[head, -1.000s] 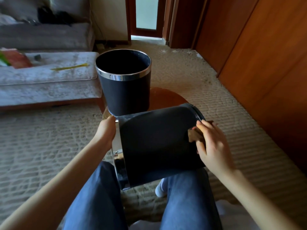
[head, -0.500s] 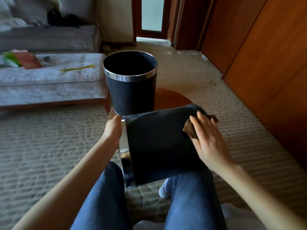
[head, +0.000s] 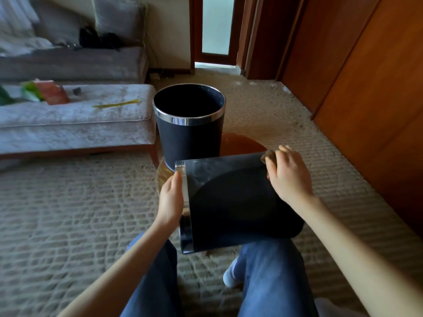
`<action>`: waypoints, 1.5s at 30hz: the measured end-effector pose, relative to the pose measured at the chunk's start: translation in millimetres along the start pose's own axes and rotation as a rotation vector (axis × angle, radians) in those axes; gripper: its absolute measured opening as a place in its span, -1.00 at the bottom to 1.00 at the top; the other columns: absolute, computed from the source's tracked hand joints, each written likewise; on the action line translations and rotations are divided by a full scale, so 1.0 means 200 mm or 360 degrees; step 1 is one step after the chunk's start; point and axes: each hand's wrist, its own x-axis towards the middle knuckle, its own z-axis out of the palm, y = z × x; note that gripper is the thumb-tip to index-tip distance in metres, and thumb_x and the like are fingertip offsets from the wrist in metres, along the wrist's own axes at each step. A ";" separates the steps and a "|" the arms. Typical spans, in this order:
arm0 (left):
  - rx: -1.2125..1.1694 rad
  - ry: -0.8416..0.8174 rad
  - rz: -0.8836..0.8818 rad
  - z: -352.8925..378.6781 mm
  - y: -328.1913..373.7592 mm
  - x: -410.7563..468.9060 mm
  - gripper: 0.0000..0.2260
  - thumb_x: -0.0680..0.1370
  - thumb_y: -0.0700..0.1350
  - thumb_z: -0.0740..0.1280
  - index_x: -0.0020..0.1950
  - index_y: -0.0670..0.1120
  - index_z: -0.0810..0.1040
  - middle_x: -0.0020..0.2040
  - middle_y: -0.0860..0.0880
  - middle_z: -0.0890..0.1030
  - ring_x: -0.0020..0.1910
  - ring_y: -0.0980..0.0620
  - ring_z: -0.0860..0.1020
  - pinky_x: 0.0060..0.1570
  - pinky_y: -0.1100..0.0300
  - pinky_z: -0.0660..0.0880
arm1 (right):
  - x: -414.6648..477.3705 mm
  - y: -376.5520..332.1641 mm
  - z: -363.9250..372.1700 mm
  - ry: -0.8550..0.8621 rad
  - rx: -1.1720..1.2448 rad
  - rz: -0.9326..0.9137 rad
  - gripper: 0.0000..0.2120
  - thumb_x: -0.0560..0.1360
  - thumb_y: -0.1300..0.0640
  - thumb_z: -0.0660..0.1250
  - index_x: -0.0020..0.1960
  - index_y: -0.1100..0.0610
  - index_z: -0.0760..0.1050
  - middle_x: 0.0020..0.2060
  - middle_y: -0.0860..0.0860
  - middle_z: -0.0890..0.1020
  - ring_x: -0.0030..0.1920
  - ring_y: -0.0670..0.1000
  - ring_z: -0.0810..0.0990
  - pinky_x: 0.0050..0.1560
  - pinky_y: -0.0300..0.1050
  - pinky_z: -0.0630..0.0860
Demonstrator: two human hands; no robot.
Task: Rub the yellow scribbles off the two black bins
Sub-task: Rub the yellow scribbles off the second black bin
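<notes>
tipped bin on lap | upright bin beyond (sofa left)

A ribbed beige carpet is spread across the floor. A grey upholstered ottoman is set at the left, with a yellow strip and a red-and-green packet laid on top. Behind it a grey sofa is seen. Wooden panels are ranged along the right, and a frosted-glass door is placed at the back.

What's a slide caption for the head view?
Left hand steadies the tipped black bin while right hand rubs it with a cloth.
</notes>
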 end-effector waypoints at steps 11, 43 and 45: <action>-0.0263 -0.0092 0.0035 -0.02 -0.02 -0.09 -0.65 0.72 -0.05 0.07 -0.07 -0.07 0.60 -0.13 -0.06 0.66 -0.08 0.01 0.59 0.02 0.08 0.52 | -0.46 -0.82 0.11 -0.0083 0.0292 -0.0614 -0.52 0.59 0.10 0.14 0.50 0.09 0.35 0.48 0.22 0.34 0.45 0.28 0.33 0.47 0.23 0.21; 0.0261 -0.0059 0.0036 -0.06 0.01 -0.21 -0.64 0.69 -0.17 0.03 -0.32 -0.05 0.30 -0.42 0.09 0.39 -0.38 0.14 0.34 -0.37 0.20 0.32 | -0.36 0.09 -0.08 -0.0050 0.0007 -0.0221 -0.54 0.64 0.01 0.03 0.51 -0.01 0.32 0.49 0.12 0.36 0.46 0.15 0.35 0.47 0.31 0.19; 0.0345 -0.0030 -0.0167 -0.02 0.07 -0.07 -0.66 0.66 -0.14 0.03 -0.33 -0.06 0.30 -0.43 -0.01 0.33 -0.42 0.05 0.29 -0.42 0.13 0.23 | -0.45 0.13 -0.07 -0.0039 -0.0012 -0.0183 -0.52 0.64 0.00 0.02 0.54 -0.01 0.26 0.54 0.11 0.26 0.52 0.16 0.25 0.45 0.32 0.21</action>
